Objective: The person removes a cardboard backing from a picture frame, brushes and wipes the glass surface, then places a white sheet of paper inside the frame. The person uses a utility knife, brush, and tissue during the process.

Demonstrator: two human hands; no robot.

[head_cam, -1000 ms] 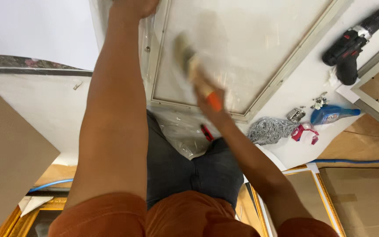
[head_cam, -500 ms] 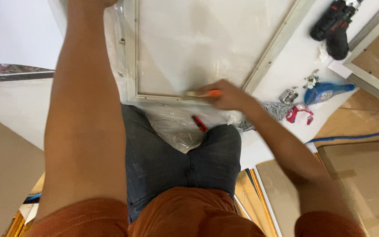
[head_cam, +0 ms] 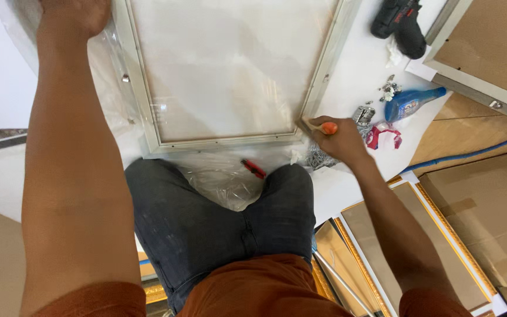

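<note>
right hand (head_cam: 338,138) grips what looks like a brush (head_cam: 323,126) at frame (head_cam: 318,88), white table (head_cam: 356,82).

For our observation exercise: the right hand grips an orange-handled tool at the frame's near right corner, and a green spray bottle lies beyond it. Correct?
Not quite. In the head view the spray bottle is blue, not green. The right hand does grip the orange-handled tool at the frame's near right corner.

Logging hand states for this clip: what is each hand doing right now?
Left hand: pressed on the frame edge, grip unclear.
Right hand: closed on an orange-handled tool.
</note>
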